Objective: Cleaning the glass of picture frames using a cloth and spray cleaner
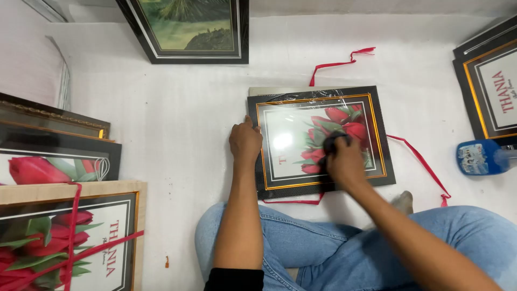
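A black picture frame [377, 116] with a gold inner line and a print of red tulips lies flat on the white floor in front of me. My left hand [245, 141] rests on its left edge, pressing it down. My right hand [344, 161] is closed on a dark cloth [333, 141] that sits on the glass over the tulips. A second flat board shows just behind the frame's top edge. A red ribbon [420, 161] runs out from under the frame to the right and another loops behind it.
A blue spray bottle [482, 157] lies at the right. More framed pictures stand at the far right [493, 86], at the top [188, 29], and stacked at the left [59, 156]. A ribbon-tied frame [116, 242] is at the lower left. My knees in blue jeans fill the foreground.
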